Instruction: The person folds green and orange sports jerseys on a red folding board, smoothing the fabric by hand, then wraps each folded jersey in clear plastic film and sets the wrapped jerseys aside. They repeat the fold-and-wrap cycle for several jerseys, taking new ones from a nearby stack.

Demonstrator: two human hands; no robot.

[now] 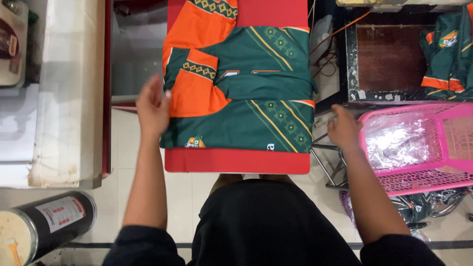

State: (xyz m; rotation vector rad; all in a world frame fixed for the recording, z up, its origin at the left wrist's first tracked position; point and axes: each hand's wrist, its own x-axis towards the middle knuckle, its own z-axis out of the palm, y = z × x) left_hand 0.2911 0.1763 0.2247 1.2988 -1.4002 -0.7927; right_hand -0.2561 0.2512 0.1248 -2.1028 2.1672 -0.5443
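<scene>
Plainly, label by label:

Left fingers: the left hand (152, 106) is spread loose and open, gripping nothing; its fingertips (166, 94) lie against the left edge of the folded jersey (246, 98), by the orange sleeve (194, 93).

Right fingers: the right hand (344, 129) hangs relaxed and part-curled, empty, just off the jersey's right edge and beside the rim of the pink basket (414, 148); whether it touches the rim I cannot tell.

Jersey: green and orange, folded into a block on the red board (236, 161), which it nearly covers; the near hem sits close to the board's front edge.

Risk, fold: with only one side steadied, a push from the left could likely slide the slick cloth rightward and spring the tucked sleeve open.

Risk, edge: the cloth could slip off the narrow board toward the floor.

Around: clear wrapping (394, 143) lies in the basket; more jerseys (448, 49) are piled at upper right; a black tin (54, 216) stands at lower left.
</scene>
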